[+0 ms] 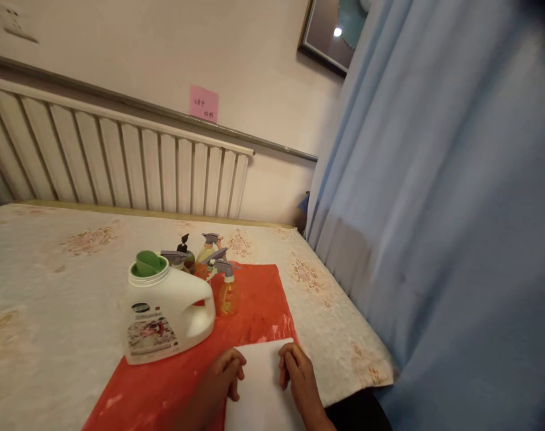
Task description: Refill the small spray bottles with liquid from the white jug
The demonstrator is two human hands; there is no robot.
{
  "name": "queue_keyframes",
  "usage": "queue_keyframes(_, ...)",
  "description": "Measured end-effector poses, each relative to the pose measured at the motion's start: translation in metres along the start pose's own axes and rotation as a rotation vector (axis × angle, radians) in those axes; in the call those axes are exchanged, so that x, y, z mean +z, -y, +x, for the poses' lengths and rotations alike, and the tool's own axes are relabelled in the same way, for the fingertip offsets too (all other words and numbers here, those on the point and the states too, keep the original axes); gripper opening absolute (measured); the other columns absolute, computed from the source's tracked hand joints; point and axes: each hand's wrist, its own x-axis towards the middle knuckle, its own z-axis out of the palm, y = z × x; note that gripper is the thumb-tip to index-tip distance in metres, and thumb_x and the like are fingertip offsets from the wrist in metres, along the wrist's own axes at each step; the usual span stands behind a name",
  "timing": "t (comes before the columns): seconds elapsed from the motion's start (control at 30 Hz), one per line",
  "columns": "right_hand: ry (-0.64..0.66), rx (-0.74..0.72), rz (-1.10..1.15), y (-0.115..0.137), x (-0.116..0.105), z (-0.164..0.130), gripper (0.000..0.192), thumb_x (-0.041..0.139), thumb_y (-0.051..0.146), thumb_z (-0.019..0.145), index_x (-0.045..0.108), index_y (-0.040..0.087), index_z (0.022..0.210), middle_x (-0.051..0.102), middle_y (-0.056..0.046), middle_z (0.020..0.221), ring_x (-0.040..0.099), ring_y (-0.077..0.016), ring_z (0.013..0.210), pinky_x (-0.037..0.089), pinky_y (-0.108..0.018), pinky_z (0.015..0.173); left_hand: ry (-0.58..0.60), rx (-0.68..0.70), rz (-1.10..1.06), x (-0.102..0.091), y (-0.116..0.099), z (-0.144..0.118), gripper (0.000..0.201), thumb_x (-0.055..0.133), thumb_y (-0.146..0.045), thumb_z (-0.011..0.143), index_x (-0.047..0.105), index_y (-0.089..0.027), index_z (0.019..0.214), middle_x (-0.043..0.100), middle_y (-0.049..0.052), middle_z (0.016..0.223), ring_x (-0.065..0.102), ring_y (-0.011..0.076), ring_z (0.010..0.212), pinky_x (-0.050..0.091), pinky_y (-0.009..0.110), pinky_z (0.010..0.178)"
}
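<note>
- Tabletop (pixel 75 287) under a pale, flower-patterned cloth.
- Glossy red plastic sheet (pixel 261 299), slightly wrinkled, lying flat.
- White plastic jug (pixel 182 305) with moulded handle and green cap (pixel 149 263), standing partly on the red.
- Smooth white sheet (pixel 261 383), flat and bare between the hands; work on it looks barely begun.
- Left hand (pixel 230 371) and right hand (pixel 297 368), fingers loosely curled at its edges; whether either grip pinches it, I cannot tell.
- Clear amber spray bottle (pixel 228 297), grey-triggered, beside the jug.

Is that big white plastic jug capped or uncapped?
Uncapped. The big white plastic jug has a green plastic spout showing bare in its neck, with no cap over it.
</note>
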Motion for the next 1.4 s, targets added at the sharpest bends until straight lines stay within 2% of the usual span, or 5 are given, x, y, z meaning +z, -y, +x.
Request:
queue_keyframes(0.37, -0.001, -0.209, -0.325, 0.043, 0.078, 0.091, 0.007, 0.056, 0.023, 0.073, 0.062, 0.022, 0.075, 0.065, 0.000, 0.070, 0.062, -0.0186, 0.066, 0.049, -0.028, 0.064, 0.147, 0.088, -0.291, -0.058, 0.024, 0.026, 0.053, 0.073, -0.070, 0.062, 0.055, -0.021, 0.069, 0.054, -0.008, 0.055, 0.030, 0.0023, 0.034, 0.028, 0.020, 0.037)
queue_keyframes(0.57, -0.068, -0.211, -0.427, 0.036, 0.127, 0.139, 0.056, 0.077, 0.027, 0.059, 0.066, 0.017, 0.113, 0.071, -0.013, 0.109, 0.069, -0.0289, 0.092, 0.055, -0.038, 0.080, 0.216, 0.093, -0.351, -0.059, 0.028, 0.026, 0.041, 0.075, -0.061, 0.068, 0.061, -0.023, 0.073, 0.058, -0.006, 0.059, 0.027, 0.0018, 0.035, 0.032, 0.021, 0.038)
queue_keyframes(0.7, -0.067, -0.231, -0.468, 0.033, 0.142, 0.151, 0.048, 0.078, 0.030, 0.061, 0.070, 0.020, 0.107, 0.074, -0.010, 0.104, 0.069, -0.0288, 0.093, 0.054, -0.037, 0.081, 0.239, 0.105, -0.324, -0.062, 0.027, 0.026, 0.037, 0.074, -0.058, 0.069, 0.062, -0.023, 0.076, 0.057, -0.007, 0.060, 0.026, 0.0024, 0.035, 0.036, 0.022, 0.040)
queue_keyframes(0.93, -0.096, -0.284, -0.501, 0.031, 0.148, 0.159, 0.015, 0.062, 0.029, 0.076, 0.071, 0.017, 0.078, 0.069, -0.003, 0.068, 0.063, -0.0208, 0.063, 0.047, -0.031, 0.063, 0.263, 0.097, -0.267, -0.060, 0.035, 0.028, 0.040, 0.071, -0.058, 0.069, 0.057, -0.021, 0.077, 0.052, -0.009, 0.056, 0.027, 0.0028, 0.033, 0.037, 0.022, 0.039)
queue_keyframes(1.4, -0.038, -0.391, -0.403, 0.075, 0.103, 0.131, 0.019, 0.061, 0.032, 0.080, 0.073, 0.020, 0.089, 0.076, -0.004, 0.088, 0.069, -0.0236, 0.084, 0.051, -0.033, 0.081, 0.146, 0.033, -0.436, -0.060, 0.056, 0.046, 0.054, 0.078, -0.064, 0.062, 0.058, -0.020, 0.087, 0.056, -0.007, 0.057, 0.050, 0.0081, 0.039, 0.031, 0.020, 0.041)
